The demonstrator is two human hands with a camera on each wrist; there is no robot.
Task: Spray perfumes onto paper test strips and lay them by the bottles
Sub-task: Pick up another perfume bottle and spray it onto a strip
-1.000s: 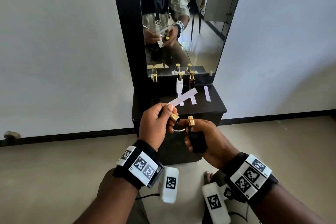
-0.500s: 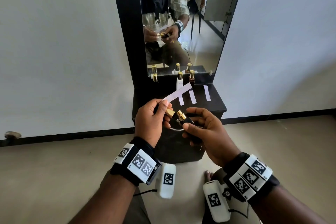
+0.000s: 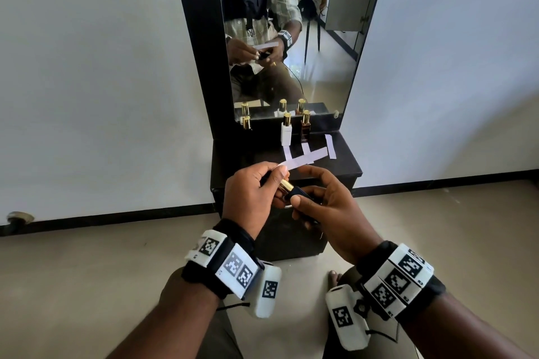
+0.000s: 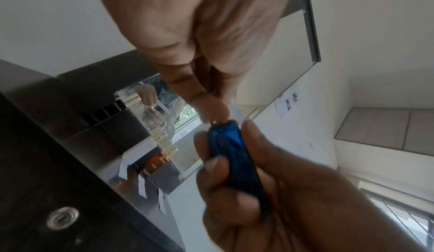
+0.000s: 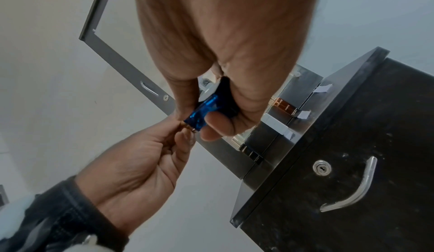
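My right hand (image 3: 309,198) grips a dark blue perfume bottle (image 3: 298,192) in front of the black dresser top (image 3: 344,166); the bottle (image 5: 202,111) shows clearly in the right wrist view. My left hand (image 3: 274,178) pinches a white paper strip (image 3: 306,159), which sticks out to the right, and holds the gold cap (image 3: 286,185) against the bottle's neck. In the left wrist view my left fingertips (image 4: 211,107) meet the top of the blue bottle (image 4: 234,153). A white bottle (image 3: 285,132) and a brown bottle (image 3: 305,128) stand at the mirror with strips (image 3: 330,146) lying in front.
A black bottle with a gold cap (image 3: 246,122) stands at the left of the dresser shelf. The tall mirror (image 3: 291,38) rises behind the bottles. The dresser front has a lock and a curved handle (image 5: 352,191). Grey walls and a tiled floor surround it.
The bottle tilted from upright towards my left hand. The gold cap, held apart from the bare sprayer a second ago, now sits over the bottle's neck. The strip stays pinched.
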